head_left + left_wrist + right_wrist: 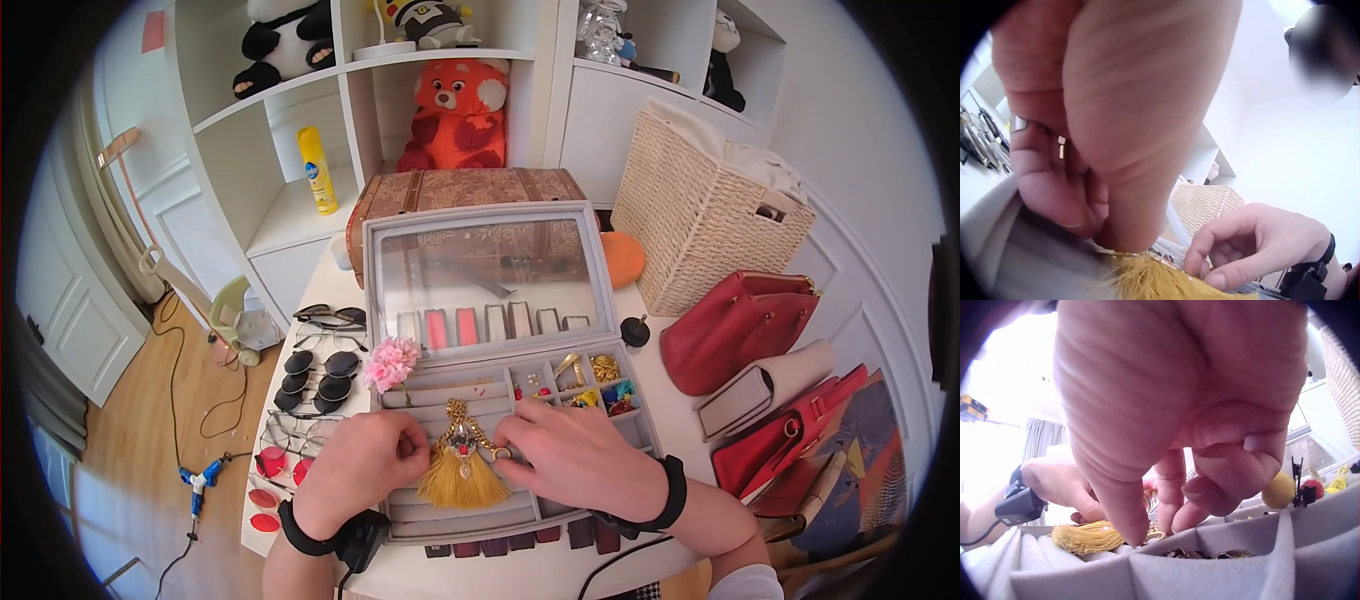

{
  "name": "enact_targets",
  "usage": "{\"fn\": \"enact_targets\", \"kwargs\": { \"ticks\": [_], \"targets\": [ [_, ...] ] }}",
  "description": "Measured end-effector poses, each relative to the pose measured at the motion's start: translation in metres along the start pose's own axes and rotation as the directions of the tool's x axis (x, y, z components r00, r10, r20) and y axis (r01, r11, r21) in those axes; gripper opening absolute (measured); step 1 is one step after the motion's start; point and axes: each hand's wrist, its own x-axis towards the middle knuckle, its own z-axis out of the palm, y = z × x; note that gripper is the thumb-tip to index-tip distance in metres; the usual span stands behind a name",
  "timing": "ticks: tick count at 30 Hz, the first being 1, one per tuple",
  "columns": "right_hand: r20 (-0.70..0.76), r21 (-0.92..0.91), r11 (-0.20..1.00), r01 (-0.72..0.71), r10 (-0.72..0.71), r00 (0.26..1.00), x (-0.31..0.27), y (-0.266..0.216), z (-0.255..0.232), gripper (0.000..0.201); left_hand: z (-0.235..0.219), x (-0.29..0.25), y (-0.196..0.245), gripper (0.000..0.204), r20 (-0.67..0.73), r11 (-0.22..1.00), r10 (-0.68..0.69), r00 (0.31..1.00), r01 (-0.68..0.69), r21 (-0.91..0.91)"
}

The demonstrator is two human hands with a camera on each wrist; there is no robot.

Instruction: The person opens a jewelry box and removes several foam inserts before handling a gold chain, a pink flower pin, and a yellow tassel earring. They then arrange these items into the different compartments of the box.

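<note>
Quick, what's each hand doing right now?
Left hand: fingers curled by the tasselled necklace; can't tell if gripping.
Right hand: closed, pinching the gold ring beside it.

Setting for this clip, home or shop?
Probably a home dressing area: a lidded jewellery box on a table, sunglasses laid out beside it, and shelves holding plush toys behind.

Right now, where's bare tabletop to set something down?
Table strip between jewelry box and red handbag; front strip below the row of dark items. Crowded: left, with sunglasses; mid-box, left hand and right hand at the yellow tassel necklace.
</note>
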Motion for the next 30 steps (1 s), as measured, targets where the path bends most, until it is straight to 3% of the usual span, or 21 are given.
{"fn": "enact_targets", "kwargs": {
  "ticks": [2, 4, 5, 7, 19, 25, 30],
  "targets": [
    [-0.009, 0.004, 1.0, 0.012, -0.012, 1.0, 0.0, 0.001, 0.002, 0.024, 0.001, 0.002, -0.004, 0.014, -0.028, 1.0, 0.001, 1.0, -0.001, -0.021],
    [-0.006, 0.004, 1.0, 0.012, -0.012, 1.0, 0.0, 0.002, 0.002, 0.023, 0.003, 0.004, -0.007, 0.014, -0.193, 0.997, 0.061, 0.979, -0.051, 0.054],
    [-0.004, 0.002, 1.0, 0.013, -0.013, 1.0, 0.0, 0.002, 0.002, 0.023, 0.0, 0.002, -0.004, 0.014, -0.193, 0.997, 0.061, 0.979, -0.051, 0.055],
    [-0.004, 0.003, 1.0, 0.01, -0.01, 1.0, 0.0, 0.002, 0.002, 0.022, -0.009, 0.0, 0.004, 0.014, -0.042, 0.999, -0.031, 0.999, 0.03, -0.033],
    [-0.025, 0.002, 1.0, 0.018, -0.018, 1.0, -0.001, 0.001, 0.003, 0.021, 0.003, -0.003, 0.003, 0.015, -0.028, 0.997, 0.063, 0.998, -0.062, 0.04],
    [-0.039, 0.026, 0.999, 0.036, -0.035, 0.999, 0.0, 0.004, 0.006, 0.018, -0.001, -0.001, 0.004, 0.016, 0.033, 1.0, 0.01, 0.999, -0.011, 0.029],
    [-0.058, 0.051, 0.998, 0.039, -0.036, 0.998, -0.002, 0.006, 0.008, 0.015, 0.006, -0.002, -0.003, 0.015, -0.033, 0.998, 0.061, 0.998, -0.06, 0.026]
  ]
}}
